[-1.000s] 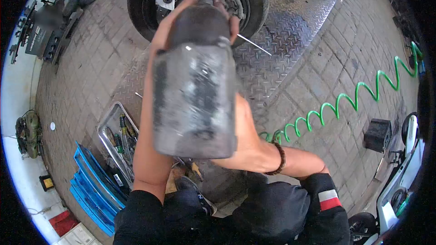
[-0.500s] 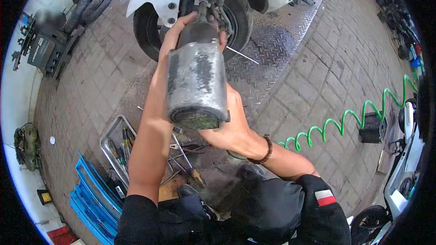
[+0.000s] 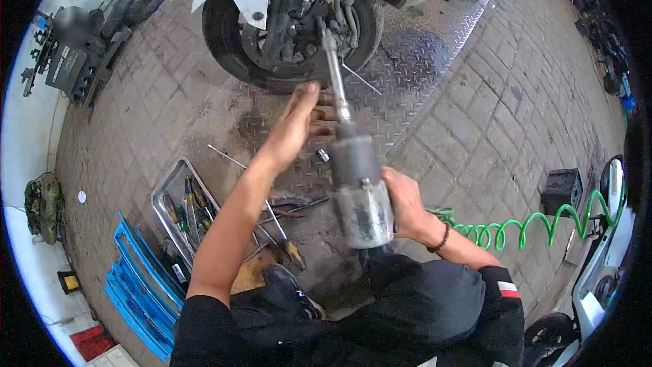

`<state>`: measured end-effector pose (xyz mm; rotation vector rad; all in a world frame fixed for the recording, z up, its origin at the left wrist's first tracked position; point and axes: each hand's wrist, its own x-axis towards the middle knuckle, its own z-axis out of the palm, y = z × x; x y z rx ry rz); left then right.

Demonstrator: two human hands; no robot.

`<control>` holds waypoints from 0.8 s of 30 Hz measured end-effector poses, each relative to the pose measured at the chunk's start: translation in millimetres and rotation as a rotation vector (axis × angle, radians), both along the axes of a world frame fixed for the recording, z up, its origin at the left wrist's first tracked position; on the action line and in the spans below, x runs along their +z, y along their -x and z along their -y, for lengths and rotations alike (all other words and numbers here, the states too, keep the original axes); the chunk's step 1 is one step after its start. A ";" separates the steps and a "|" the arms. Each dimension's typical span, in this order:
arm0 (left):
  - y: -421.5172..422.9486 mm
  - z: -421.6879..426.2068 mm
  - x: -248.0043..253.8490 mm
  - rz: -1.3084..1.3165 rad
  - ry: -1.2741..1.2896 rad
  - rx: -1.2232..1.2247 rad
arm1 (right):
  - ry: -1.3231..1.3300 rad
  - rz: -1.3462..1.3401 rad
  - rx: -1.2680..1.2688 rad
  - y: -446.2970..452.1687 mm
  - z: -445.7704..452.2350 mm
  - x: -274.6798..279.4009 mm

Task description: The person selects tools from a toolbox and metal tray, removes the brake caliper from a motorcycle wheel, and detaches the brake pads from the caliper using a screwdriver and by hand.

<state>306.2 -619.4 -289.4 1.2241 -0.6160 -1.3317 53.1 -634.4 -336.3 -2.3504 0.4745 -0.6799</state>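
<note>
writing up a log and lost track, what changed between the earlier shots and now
The power tool moved back from the wheel and to the right. The left hand let go of its front and is open beside it; the right hand still grips it. The wheel and tool tray stayed put.

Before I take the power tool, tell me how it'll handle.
The power tool is probably heavy for its size, given its bulky, metallic-looking body. The long shaft in front looks stiff, since it sticks out straight, and may make balancing awkward.
</note>
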 end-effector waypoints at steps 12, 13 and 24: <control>-100.9 -17.4 -207.6 0.846 -0.293 0.352 | 0.182 -0.746 0.056 142.3 22.5 -110.2; -101.4 -16.5 -206.6 0.900 -0.246 0.377 | 0.213 -0.809 0.064 147.9 27.4 -117.3; -61.9 101.5 -37.8 -0.358 -0.007 0.476 | -0.074 -0.759 0.011 78.6 112.3 -54.3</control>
